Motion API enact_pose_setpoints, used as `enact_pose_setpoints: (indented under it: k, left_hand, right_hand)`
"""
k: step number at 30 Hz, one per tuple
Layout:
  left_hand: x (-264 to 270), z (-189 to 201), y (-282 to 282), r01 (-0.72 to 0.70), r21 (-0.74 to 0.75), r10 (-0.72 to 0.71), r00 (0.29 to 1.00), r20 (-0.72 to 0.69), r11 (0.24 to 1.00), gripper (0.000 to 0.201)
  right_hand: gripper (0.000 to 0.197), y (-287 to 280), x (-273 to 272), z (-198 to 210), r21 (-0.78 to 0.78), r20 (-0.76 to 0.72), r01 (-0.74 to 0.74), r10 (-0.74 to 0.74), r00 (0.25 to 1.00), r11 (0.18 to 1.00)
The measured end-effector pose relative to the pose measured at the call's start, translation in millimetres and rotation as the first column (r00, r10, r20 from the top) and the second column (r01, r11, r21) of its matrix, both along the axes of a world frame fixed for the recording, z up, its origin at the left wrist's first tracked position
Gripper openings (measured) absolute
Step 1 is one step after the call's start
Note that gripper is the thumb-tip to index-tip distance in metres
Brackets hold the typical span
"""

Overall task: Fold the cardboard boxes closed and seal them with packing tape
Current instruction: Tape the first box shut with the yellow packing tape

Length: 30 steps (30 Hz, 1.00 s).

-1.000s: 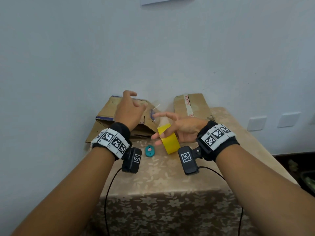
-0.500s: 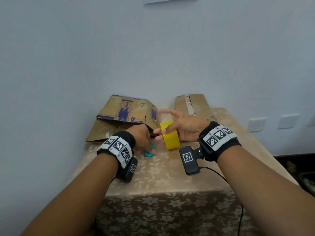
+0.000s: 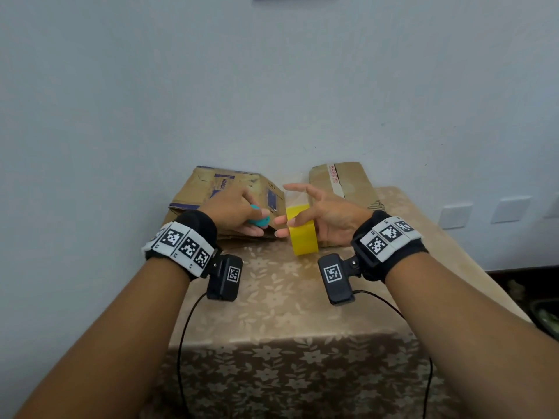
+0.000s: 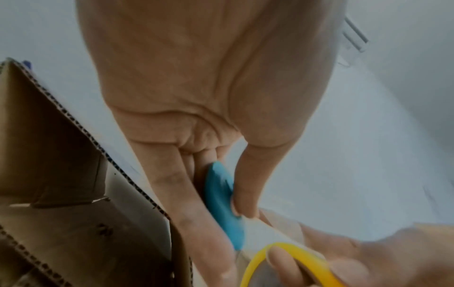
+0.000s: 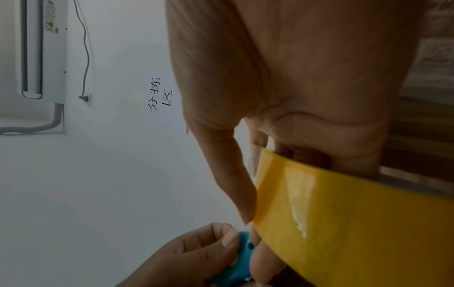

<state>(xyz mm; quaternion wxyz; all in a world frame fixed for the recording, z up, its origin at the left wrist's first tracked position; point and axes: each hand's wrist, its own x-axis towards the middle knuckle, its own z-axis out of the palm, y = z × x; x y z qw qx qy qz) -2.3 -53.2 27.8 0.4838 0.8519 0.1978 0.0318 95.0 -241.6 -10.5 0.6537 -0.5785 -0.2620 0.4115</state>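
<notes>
1. Your right hand [image 3: 329,217] is clamped on the tape roll [image 3: 302,234]: fingers run through the core, thumb lies on the outer wrap. The roll is held off the worktop [image 3: 272,297], at mid-scene between the two boxes.
2. Your left hand [image 3: 234,211] pinches a small teal cutter [image 3: 257,220] between thumb and fingers, right beside the roll. The blade end is not visible.
3. A clear strip of tape [image 3: 295,195] looks pulled from the roll toward the left box, faint in the head view. I cannot tell where it ends.
4. Left box [image 3: 223,189] lies collapsed at the far left, by the wall, flaps loose. Right box [image 3: 341,182] sits far right with an old tape strip on top. Neither looks sealed.
5. Handling, my read: the roll is light and stiff with a glossy, slick outer wrap. Keep the fingers in the core; a rim pinch will probably slip.
6. The free tape is thin and limp and will likely stick to itself. Keep it taut, and touch only the non-sticky side near the cut.
7. The cutter is small, hard and light. Hold its flat sides as you do now, fingers clear of the edge.
8. The cardboard is corrugated, light, and stiff along the flutes, with worn creases. Take flaps at their free edges and fold on the existing creases.
9. Risk: the empty box may slide under the tape's pull, so brace it.
</notes>
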Motion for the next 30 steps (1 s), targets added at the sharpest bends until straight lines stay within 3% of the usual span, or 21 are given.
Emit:
enact_pose_setpoints:
  k: [2, 6, 9, 14, 20, 26, 30]
  left_hand:
    - [-1.1, 3.7, -1.2, 0.003, -0.066, -0.001, 1.000, 0.025, 0.998, 0.012]
    - [1.8, -0.9, 0.6, 0.010, -0.096, -0.004, 0.998, 0.065, 0.995, 0.029]
    - [2.5, -2.7, 1.7, 0.053, -0.202, -0.039, 0.997, 0.074, 0.978, 0.029]
    - [3.8, -1.7, 4.6, 0.102, -0.135, -0.089, 0.991, 0.104, 0.985, 0.024]
    - [4.7, -8.1, 4.6, 0.099, -0.196, -0.097, 0.995, 0.020, 0.976, 0.023]
    - [9.4, -9.7, 3.9, -0.017, -0.018, 0.021, 0.971, 0.239, 1.000, 0.030]
    - [9.1, -9.3, 7.6, -0.040, -0.075, 0.060, 0.955, 0.292, 0.996, 0.029]
  right_hand:
    - [0.076, -0.2, 0.4, 0.4, 0.003, 0.007, 0.005, -0.005, 1.000, 1.000]
    - [0.078, 0.8, 1.2, -0.2, -0.004, -0.002, 0.007, -0.007, 1.000, 1.000]
    - [0.078, 2.4, 1.6, -1.5, -0.017, -0.002, 0.007, -0.007, 1.000, 1.000]
    - [0.078, 3.8, 1.5, -2.9, -0.020, 0.004, 0.005, -0.005, 1.000, 1.000]
    - [0.077, 5.0, -1.5, -4.0, -0.014, 0.034, 0.000, 0.001, 0.999, 1.000]
    - [0.077, 3.9, -0.8, -3.8, -0.005, 0.028, 0.001, -0.001, 1.000, 1.000]
    - [0.078, 3.7, 0.0, -3.9, -0.015, 0.018, 0.006, -0.006, 1.000, 1.000]
